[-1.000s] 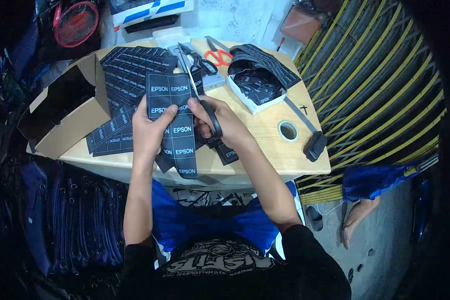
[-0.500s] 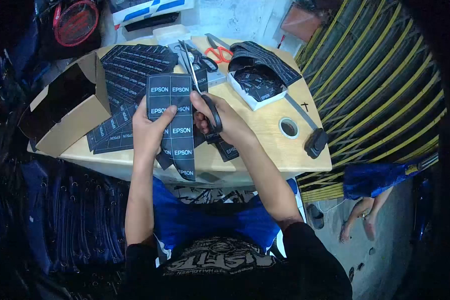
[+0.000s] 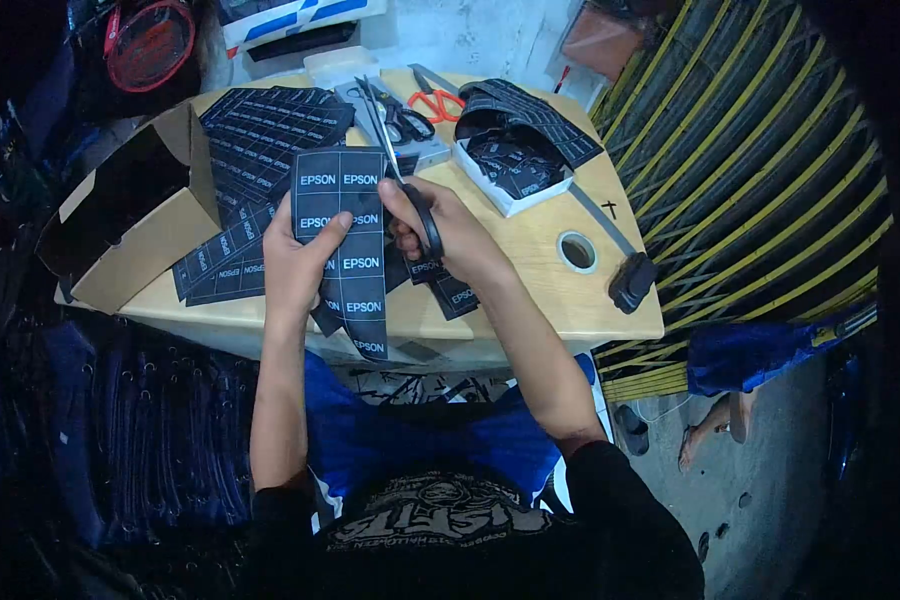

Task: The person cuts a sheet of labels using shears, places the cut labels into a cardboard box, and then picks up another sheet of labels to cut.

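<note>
- Sheet [image 3: 342, 262]: black, printed with a grid of white EPSON marks. It is held up over the near edge of the table [image 3: 530, 290], and its lower end hangs past that edge.
- Left hand [image 3: 292, 268]: the thumb presses on the front of the sheet and the fingers curl behind it, a firm pinch on its left side.
- Right hand [image 3: 455, 245]: closed through the loops of the scissors [image 3: 398, 170]. The blades point away from the person along the sheet's right column. I cannot tell how far apart they stand.
- To cut well, I judge: hold the sheet taut and flat, run the blades along the pale line between columns, and use long strokes rather than snips. Feed the sheet with the left hand and keep that thumb clear of the cut line.
- Box [image 3: 155, 235]: cardboard, at the left of the table, with its open mouth turned up and to the right. The inside is too dark to tell what it holds.
- Tray [image 3: 490, 195]: white, beyond the right hand, holding a loose heap of black cut labels. A black strip [image 3: 545, 125] lies draped over its far rim.
- Stack [image 3: 260, 130] of uncut sheets lies between the box and the scissors.
</note>
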A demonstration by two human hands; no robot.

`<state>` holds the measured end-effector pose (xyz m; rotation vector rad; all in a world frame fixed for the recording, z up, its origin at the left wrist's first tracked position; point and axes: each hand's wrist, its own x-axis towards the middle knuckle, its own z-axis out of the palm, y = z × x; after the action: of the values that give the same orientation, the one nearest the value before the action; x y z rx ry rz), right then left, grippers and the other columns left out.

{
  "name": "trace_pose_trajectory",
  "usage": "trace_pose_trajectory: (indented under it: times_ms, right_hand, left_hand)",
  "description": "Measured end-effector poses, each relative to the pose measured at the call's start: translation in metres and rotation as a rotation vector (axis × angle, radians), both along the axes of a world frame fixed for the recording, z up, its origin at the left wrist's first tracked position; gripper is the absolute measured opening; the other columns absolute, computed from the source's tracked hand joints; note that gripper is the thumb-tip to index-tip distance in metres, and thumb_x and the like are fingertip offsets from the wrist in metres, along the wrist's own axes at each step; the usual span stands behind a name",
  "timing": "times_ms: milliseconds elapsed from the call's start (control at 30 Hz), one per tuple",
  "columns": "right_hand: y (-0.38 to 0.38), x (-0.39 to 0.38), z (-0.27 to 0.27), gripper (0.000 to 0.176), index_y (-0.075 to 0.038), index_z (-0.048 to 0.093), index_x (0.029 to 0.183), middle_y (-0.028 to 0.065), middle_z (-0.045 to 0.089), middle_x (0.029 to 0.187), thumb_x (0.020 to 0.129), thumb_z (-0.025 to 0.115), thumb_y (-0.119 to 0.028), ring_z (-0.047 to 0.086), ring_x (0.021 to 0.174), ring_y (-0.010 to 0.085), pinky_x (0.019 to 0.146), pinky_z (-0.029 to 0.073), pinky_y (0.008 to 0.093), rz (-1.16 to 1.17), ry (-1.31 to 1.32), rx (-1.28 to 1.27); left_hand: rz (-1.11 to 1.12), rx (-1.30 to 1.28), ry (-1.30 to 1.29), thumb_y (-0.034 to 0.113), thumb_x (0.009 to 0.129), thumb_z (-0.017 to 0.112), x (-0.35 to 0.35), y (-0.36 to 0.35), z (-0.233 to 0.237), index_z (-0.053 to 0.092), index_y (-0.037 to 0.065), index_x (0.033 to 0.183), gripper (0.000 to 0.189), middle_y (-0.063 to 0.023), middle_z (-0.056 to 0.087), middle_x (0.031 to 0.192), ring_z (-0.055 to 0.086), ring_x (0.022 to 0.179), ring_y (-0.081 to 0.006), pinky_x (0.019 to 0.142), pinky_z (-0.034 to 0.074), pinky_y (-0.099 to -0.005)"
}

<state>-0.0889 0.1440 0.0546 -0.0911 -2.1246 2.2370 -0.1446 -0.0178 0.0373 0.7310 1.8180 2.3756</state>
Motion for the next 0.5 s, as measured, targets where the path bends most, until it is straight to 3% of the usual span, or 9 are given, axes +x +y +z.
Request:
trace_pose_trajectory:
  times_ms: [200, 367, 500]
  right_hand:
    - [0.005, 0.012, 0.013, 0.05, 0.0, 0.054, 0.103, 0.0009, 0.048, 0.07, 0.086, 0.055, -0.047, 0.047, 0.058, 0.0069, 0.05, 0.038, 0.02, -0.077, 0.1, 0.022]
    - [0.029, 0.038, 0.029, 0.047, -0.001, 0.052, 0.106, 0.002, 0.049, 0.069, 0.087, 0.056, -0.043, 0.048, 0.056, 0.0086, 0.049, 0.038, 0.0214, -0.24, 0.13, 0.018]
    - [0.018, 0.055, 0.022, 0.039, -0.002, 0.051, 0.107, 0.0062, 0.057, 0.074, 0.088, 0.057, -0.035, 0.056, 0.061, 0.0123, 0.052, 0.042, 0.0225, -0.198, 0.174, 0.1]
  left_hand:
    - [0.108, 0.128, -0.112, 0.002, 0.079, 0.064, -0.006, -0.006, -0.001, 0.055, -0.002, 0.104, 0.027, -0.0081, 0.063, 0.092, 0.06, 0.076, -0.0116, 0.067, 0.05, -0.0237]
    - [0.137, 0.101, -0.152, 0.005, 0.079, 0.065, -0.005, -0.028, 0.01, 0.055, -0.002, 0.106, 0.029, -0.0084, 0.063, 0.094, 0.06, 0.079, -0.0116, 0.07, 0.049, -0.0242]
    - [0.105, 0.097, -0.098, 0.007, 0.08, 0.065, 0.014, -0.024, 0.023, 0.055, -0.002, 0.107, 0.03, -0.0089, 0.063, 0.095, 0.06, 0.079, -0.0116, 0.07, 0.05, -0.0248]
